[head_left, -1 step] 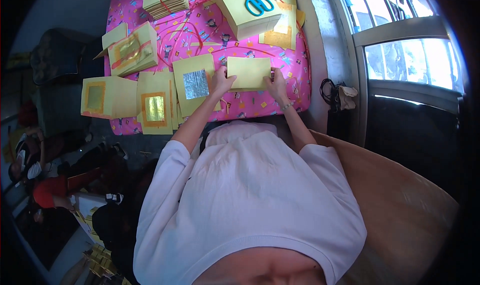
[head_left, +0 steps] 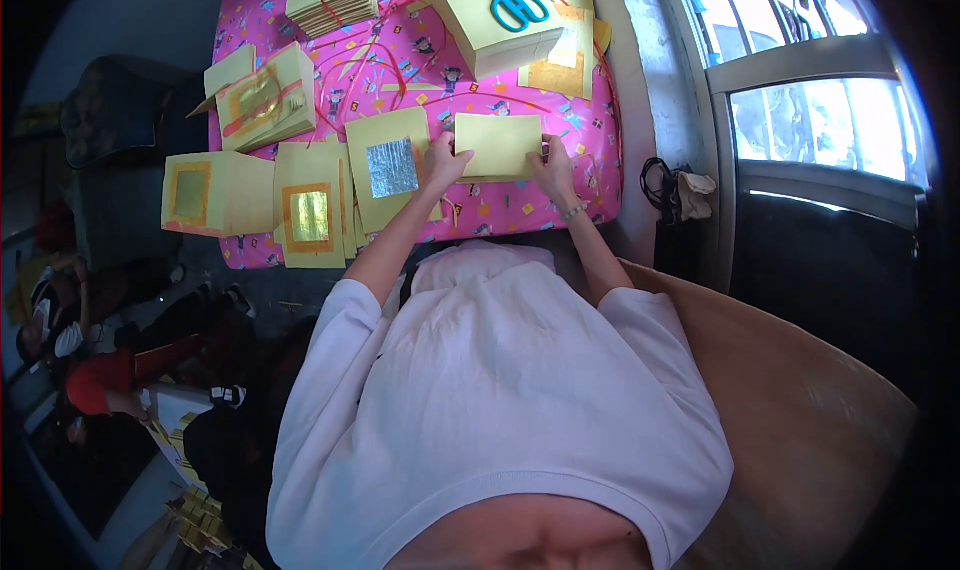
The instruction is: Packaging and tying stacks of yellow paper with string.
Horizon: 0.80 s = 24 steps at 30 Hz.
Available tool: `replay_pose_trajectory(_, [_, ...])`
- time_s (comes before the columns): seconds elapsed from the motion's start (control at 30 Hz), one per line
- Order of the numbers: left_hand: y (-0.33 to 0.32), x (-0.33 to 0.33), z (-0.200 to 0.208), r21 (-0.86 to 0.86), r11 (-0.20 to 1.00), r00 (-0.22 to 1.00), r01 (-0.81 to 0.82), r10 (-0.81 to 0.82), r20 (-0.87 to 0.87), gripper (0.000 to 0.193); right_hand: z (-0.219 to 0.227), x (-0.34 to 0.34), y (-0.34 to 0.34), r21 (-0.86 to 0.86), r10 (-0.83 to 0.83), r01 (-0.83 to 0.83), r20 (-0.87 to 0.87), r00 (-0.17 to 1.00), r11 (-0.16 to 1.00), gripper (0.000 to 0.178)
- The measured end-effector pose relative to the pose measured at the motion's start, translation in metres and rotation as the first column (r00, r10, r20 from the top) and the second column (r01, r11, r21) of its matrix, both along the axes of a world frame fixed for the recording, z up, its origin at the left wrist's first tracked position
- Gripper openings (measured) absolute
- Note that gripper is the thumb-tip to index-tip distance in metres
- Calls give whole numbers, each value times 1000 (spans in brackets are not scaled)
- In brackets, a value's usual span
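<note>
Between my two hands is a small stack of plain yellow paper sheets [head_left: 498, 147], close to the table's near edge. My left hand [head_left: 446, 160] grips its left side, thumb on top. At the right side my right hand [head_left: 554, 170] holds the edge the same way; the fingertips under the sheets are hidden. Just left of my left hand lies yellow paper with a silver foil square [head_left: 392, 168]. Beyond it are sheets bearing a gold foil square with an orange border [head_left: 309, 217] and another foil-marked sheet [head_left: 190, 192].
Teal-handled scissors [head_left: 518, 10] rest on a thick yellow paper stack [head_left: 490, 48] at the back. A red-tied bundle [head_left: 330, 2] and a foil-topped stack [head_left: 268, 100] stand back left. Red ribbon [head_left: 400, 70] trails over the pink patterned tablecloth [head_left: 590, 185]. People sit lower left.
</note>
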<state>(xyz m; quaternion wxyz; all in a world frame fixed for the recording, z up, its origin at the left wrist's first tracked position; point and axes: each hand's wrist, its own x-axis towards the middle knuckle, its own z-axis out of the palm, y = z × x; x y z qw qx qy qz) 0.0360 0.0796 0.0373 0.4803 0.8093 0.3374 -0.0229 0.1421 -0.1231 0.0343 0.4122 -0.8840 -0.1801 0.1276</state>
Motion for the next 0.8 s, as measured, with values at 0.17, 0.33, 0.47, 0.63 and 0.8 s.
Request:
replay_pose_trajectory(0.17, [-2,-2,-4,38,999,999,-28,29,-33,38,10,-1,6,-107,8,-17,-93,996,994,36])
replay_pose_trajectory(0.33, [-9,1,-7,160,987,1000,-29,27,16,40,13,-9,9,-210,46,-27,85,995,977,38])
replay_pose_trajectory(0.47, [-20,1,5,228,973,997,21,-2,-82,50,10,-15,12,-294,71,-5,215,974,956,40])
replay_pose_trajectory(0.63, [-20,-17,9,315,940,984,-131,85,155,65,17,-15,8,-335,104,-36,187,977,942,40])
replay_pose_trajectory(0.8, [6,-68,19,89,975,891,-201,144,430,43,24,-10,0,-227,29,36,274,961,973,39])
